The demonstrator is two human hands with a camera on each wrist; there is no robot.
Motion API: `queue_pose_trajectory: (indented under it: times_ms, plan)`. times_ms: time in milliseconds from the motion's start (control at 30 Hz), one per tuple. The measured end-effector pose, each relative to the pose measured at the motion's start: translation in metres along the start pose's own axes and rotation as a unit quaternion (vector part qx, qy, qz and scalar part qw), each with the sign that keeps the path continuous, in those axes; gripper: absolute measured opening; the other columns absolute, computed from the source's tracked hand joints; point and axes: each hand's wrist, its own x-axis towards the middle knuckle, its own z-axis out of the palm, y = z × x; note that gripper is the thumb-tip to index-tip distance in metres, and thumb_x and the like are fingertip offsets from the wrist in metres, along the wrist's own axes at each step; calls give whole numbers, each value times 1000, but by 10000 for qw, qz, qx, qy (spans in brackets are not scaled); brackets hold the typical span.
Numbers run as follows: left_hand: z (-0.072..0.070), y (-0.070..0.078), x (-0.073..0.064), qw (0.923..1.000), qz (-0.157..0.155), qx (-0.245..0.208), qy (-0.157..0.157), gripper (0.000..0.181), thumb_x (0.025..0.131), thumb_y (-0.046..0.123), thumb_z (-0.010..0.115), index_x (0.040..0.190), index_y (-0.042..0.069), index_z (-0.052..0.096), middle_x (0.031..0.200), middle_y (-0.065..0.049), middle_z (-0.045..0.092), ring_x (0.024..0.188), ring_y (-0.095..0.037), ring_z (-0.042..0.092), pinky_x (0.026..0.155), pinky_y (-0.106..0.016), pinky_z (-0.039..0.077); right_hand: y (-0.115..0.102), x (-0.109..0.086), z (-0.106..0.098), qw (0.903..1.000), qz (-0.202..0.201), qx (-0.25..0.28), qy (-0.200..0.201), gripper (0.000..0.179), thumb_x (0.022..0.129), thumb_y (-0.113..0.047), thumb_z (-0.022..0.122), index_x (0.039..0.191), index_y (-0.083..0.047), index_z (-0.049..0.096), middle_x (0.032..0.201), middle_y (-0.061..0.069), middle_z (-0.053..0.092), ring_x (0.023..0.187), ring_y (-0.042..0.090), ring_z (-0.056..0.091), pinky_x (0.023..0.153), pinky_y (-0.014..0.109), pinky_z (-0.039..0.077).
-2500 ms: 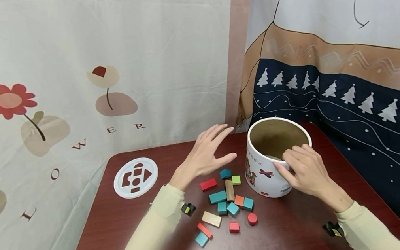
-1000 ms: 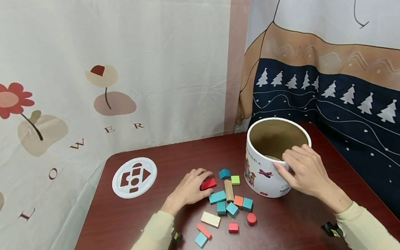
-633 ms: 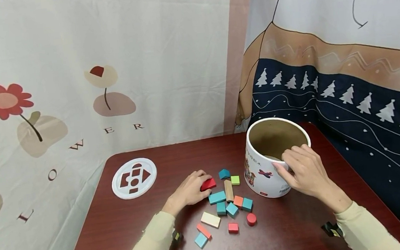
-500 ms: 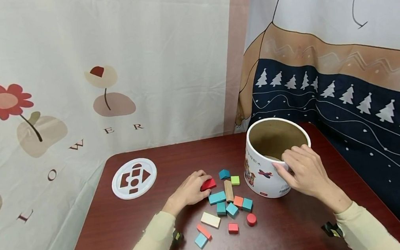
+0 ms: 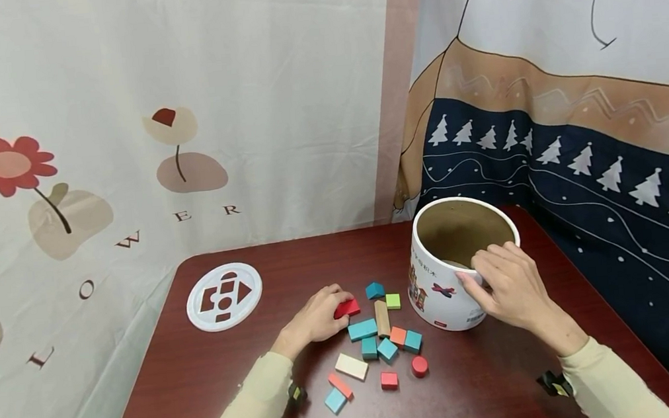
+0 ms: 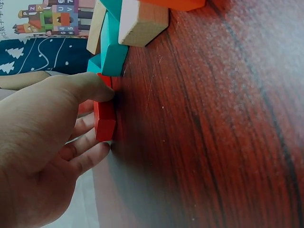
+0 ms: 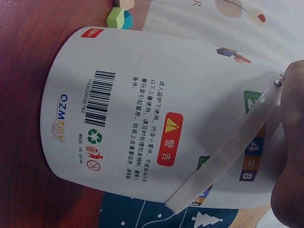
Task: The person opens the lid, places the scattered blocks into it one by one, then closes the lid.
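On the table my left hand (image 5: 314, 318) has its thumb and fingers on either side of a red rectangular block (image 5: 350, 307). The left wrist view shows the thumb on one face of that block (image 6: 105, 124) and the fingertips along the other, low at the tabletop. My right hand (image 5: 513, 286) grips the near rim of a tall white bucket (image 5: 445, 295) with printed pictures, fingers over the edge and thumb outside. In the right wrist view the bucket's handle strap (image 7: 223, 147) hangs slantwise across its side.
Several wooden blocks lie between the hands, among them a teal one (image 5: 362, 330), a natural wood one (image 5: 351, 367), a green one (image 5: 393, 301) and a red cylinder (image 5: 419, 367). A white round lid (image 5: 200, 317) with shaped holes lies at the left. Curtains hang behind the table.
My left hand, earlier raised with fingers spread above the blocks, has come down and left onto the red block. It has barely moved since. My right hand stays on the bucket's rim.
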Motion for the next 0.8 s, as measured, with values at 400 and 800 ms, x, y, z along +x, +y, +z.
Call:
queue_pose_trajectory:
  times_ms: [400, 800]
  plan:
    - [2, -4, -1, 10000, 23, -77, 58, 40, 99, 15, 81, 137, 4, 76, 123, -12, 72, 102, -21, 64, 89, -38, 60, 0, -1, 1, 10000, -5, 7, 19, 56, 115, -49, 51, 72, -13, 50, 66, -3, 42, 66, 16, 37, 64, 34, 28]
    - [-12, -1, -1, 9994, 45, -197, 297, 39, 99, 13, 81, 137, 5, 76, 125, -13, 72, 103, -22, 64, 90, -41, 61, 0, -1, 1, 10000, 25, -9, 13, 55, 115, -49, 50, 72, -13, 50, 65, -2, 42, 66, 16, 38, 64, 35, 28]
